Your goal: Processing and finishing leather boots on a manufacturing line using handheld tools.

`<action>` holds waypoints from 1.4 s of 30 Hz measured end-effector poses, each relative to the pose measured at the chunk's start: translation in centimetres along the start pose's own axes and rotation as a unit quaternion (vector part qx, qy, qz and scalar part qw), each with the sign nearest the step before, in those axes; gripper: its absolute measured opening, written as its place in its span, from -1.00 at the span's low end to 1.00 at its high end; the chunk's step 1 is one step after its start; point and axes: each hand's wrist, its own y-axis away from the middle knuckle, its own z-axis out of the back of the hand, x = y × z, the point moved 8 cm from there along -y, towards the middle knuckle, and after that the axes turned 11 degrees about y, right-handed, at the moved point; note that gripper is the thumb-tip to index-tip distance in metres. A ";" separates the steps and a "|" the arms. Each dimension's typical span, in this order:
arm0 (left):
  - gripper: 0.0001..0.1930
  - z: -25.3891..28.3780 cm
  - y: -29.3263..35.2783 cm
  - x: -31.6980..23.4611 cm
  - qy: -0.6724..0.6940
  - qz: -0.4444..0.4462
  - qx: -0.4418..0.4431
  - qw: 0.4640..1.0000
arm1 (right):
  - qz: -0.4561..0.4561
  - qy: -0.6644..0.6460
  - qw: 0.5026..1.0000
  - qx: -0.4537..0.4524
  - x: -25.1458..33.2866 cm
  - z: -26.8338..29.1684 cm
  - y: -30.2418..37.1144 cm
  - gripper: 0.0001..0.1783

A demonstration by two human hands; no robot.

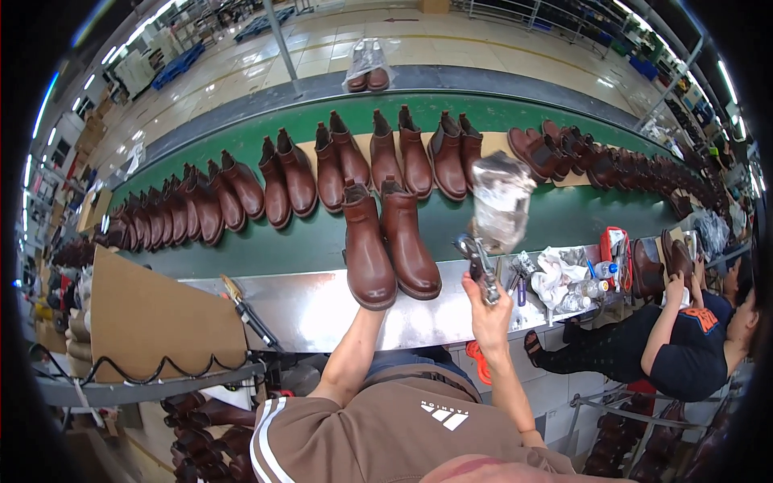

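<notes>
A pair of brown ankle boots (392,245) stands toes toward me, over the metal-topped near edge of the bench. My left forearm (353,354) reaches up to the boots and passes behind their toes; the left hand and its fingers are hidden there. To the right, my right hand (489,314) is closed around the handle of a spray gun (481,270). Atop the gun sits a cup (501,201) wrapped in clear plastic, slightly blurred, tilted beside the boots.
Rows of brown boots (338,165) line the green conveyor (314,241). Right on the metal ledge lie crumpled white cloth (561,274), bottles (592,287) and a red holder (616,256). A brush (250,312) and cardboard (161,314) are left. A co-worker (684,346) handles boots at right.
</notes>
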 end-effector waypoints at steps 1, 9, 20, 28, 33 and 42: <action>-0.59 0.0 -0.3 0.1 0.003 0.003 -0.007 1.000 | 0.000 0.001 1.000 0.008 -0.8 0.0 0.6 -0.70; -0.60 -0.2 -0.8 1.3 0.017 0.030 -0.012 0.999 | 0.004 -0.077 0.996 0.052 0.4 -1.5 1.1 -0.78; -0.61 -0.3 -1.3 2.3 0.054 0.043 -0.029 0.997 | 0.016 -0.065 0.988 0.136 1.6 -2.6 2.8 -0.68; -0.61 -0.9 -2.8 2.8 0.081 0.050 -0.023 0.995 | 0.109 0.064 0.989 0.081 5.2 -1.4 2.7 -0.57; -0.62 -0.7 -2.7 3.4 0.095 0.064 -0.002 0.993 | 0.068 0.013 0.988 0.136 5.5 -3.2 2.4 -0.57; -0.62 0.5 -2.7 3.7 0.118 0.067 -0.008 0.991 | 0.095 0.011 0.993 0.075 3.4 -1.3 3.5 -0.51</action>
